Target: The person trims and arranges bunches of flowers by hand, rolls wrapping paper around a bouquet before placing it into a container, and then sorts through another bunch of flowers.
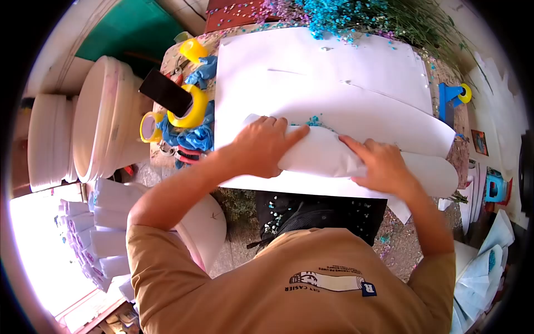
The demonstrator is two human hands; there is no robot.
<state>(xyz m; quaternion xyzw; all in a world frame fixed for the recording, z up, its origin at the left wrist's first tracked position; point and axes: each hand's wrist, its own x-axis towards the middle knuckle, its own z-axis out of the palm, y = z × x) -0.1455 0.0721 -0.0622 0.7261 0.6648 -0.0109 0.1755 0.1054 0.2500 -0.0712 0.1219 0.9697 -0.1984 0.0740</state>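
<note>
A white paper roll (322,153) lies across the near part of the white paper sheets (328,72), with a bit of blue blossom (314,120) showing at its far edge. My left hand (266,146) grips the roll's left end, fingers curled over it and thumb pointing right. My right hand (384,162) holds the roll right of its middle, its index finger stretched along the far edge and its thumb on the near side. Green stem ends (459,197) poke out at the roll's right end. What lies inside the paper is mostly hidden.
Blue and pink flowers (334,16) with long stems lie at the table's far edge. On the left are a phone (166,92), yellow tape rolls (192,108) and blue gloves (194,136). A blue tape dispenser (448,100) stands right. Wrapped bundles (108,239) sit at lower left.
</note>
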